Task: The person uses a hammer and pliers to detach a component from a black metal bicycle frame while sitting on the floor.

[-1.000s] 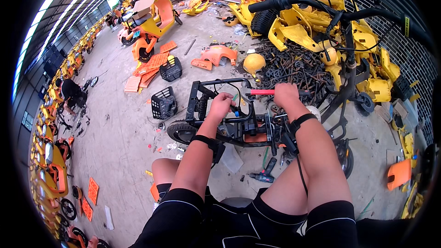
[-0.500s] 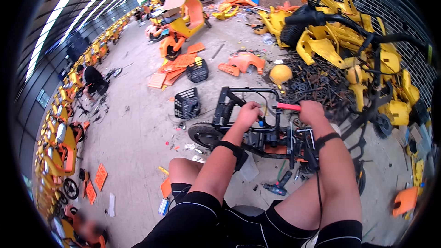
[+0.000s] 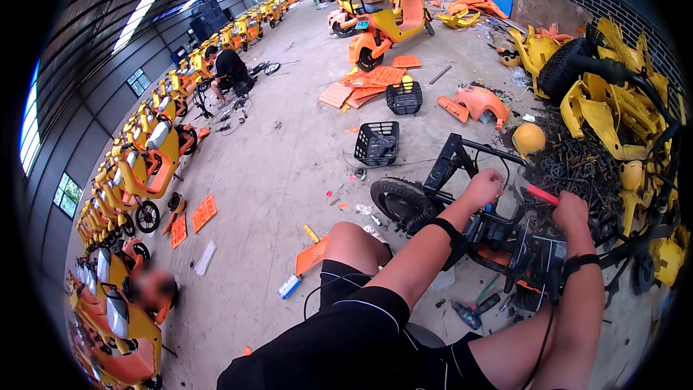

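Note:
A stripped black scooter frame with its wheel lies in front of my knees. Over the frame's middle, my left hand is closed, its fingers curled together by the frame bars; whatever is in them is too small to make out. My right hand grips a red bar-shaped tool, which points left toward my other hand. The tool's working end cannot be identified. Below the frame, a cordless drill rests on the floor. Dark bands circle both forearms.
Black crates, orange panels and an orange-yellow scooter stand or lie farther off. Yellow body parts and dark metal scrap pile up at right. Scooters line the left; a seated person is near them.
The view has swung left, so the frame, hands and piles sit farther right in the picture. Both hands stay over the frame, the right still holding the red tool.

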Action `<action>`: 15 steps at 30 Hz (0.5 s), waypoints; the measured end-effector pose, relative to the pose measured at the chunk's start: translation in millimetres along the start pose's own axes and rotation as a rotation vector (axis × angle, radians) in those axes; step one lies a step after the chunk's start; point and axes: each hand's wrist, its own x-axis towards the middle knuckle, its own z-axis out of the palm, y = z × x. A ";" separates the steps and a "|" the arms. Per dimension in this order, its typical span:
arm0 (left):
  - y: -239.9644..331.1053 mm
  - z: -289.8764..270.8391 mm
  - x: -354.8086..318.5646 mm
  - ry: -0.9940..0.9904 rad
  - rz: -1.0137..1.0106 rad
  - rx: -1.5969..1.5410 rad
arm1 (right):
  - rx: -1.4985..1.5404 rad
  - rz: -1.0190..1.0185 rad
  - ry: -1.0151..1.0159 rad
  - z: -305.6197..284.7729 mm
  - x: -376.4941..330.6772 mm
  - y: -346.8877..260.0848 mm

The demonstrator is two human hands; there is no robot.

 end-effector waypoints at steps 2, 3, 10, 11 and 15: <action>-2.6 -4.0 4.2 -0.001 0.006 -0.005 | -0.019 -0.001 -0.010 -3.6 3.2 -6.7; -4.9 -5.2 4.8 0.003 0.009 -0.022 | -0.002 -0.023 -0.009 -6.1 1.3 -8.6; -6.5 -5.1 8.3 0.005 0.017 -0.062 | 0.107 -0.038 -0.001 -17.9 -5.7 -10.8; -5.8 -3.4 7.2 0.008 0.027 -0.075 | 0.135 -0.031 -0.016 -18.4 -4.4 -9.0; -1.4 0.3 7.5 -0.021 0.001 -0.064 | 0.197 -0.038 -0.051 1.3 7.4 6.5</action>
